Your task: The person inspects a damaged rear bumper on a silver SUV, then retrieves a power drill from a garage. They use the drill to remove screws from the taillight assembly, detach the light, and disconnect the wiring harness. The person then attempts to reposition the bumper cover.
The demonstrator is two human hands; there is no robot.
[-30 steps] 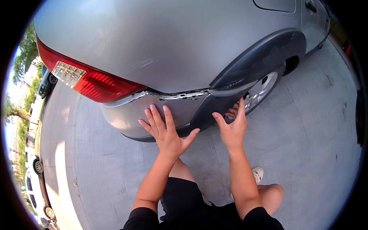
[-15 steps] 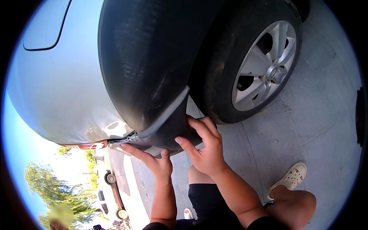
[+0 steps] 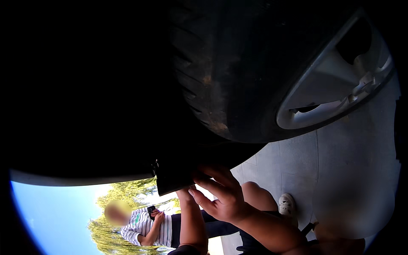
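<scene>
The underside of the wheel arch is mostly in deep shadow, with the tyre (image 3: 221, 93) and silver alloy wheel (image 3: 323, 85) filling the upper right. Below the tyre, my right hand (image 3: 221, 199) grips the dark lower edge piece of the bumper (image 3: 172, 180), its fingers curled on it and its thumb beside my other hand. My left hand (image 3: 185, 194) is just left of it, reaching up to the same piece, its fingers mostly hidden behind the piece and my right thumb.
A person in a striped top (image 3: 138, 231) stands at the lower left, holding a small black device (image 3: 151, 212). Trees and sky lie behind. Grey paving (image 3: 297, 161) runs under the car on the right, where my shoe (image 3: 287, 206) shows.
My view has moved in under the wheel arch, close to the tyre. My hands remain at the bumper's end, now seen from below. The striped-top person has come into clearer view.
</scene>
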